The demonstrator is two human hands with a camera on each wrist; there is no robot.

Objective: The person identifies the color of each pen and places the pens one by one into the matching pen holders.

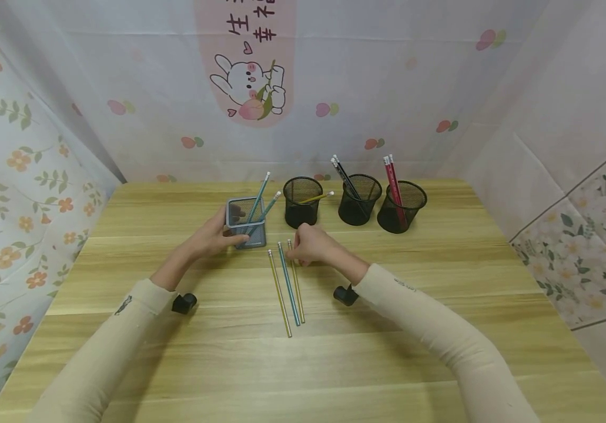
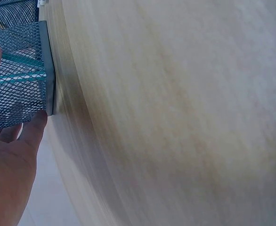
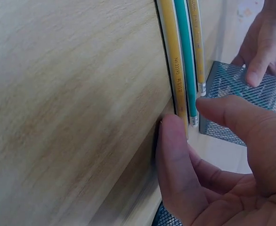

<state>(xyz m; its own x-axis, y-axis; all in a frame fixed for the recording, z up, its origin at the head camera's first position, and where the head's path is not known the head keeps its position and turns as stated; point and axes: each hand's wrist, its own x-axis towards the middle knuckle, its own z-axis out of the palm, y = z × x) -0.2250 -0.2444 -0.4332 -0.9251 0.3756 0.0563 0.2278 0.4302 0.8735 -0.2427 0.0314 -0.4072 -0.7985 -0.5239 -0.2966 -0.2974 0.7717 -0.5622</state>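
My left hand [image 1: 210, 236] grips a grey square mesh pen holder [image 1: 252, 239], its thumb across the near side. Two teal pencils [image 1: 258, 197] lean inside the holder. On the table lie a yellow pencil [image 1: 280, 294], a teal pencil [image 1: 288, 282] and another yellow pencil [image 1: 298, 288], side by side. At the eraser end of the rightmost yellow pencil is my right hand [image 1: 310, 244]. The right wrist view shows a fingertip [image 3: 174, 134] against that yellow pencil [image 3: 174, 61] and the thumb near the teal one [image 3: 186, 61], with a gap between thumb and fingers.
Along the back stand three round black mesh cups: one [image 1: 294, 217] with a yellow pencil, one [image 1: 354, 211] with black pencils, and one [image 1: 389, 220] with red pencils. Patterned curtains [image 1: 387, 76] hang behind the wooden table [image 1: 202, 364] and on both sides.
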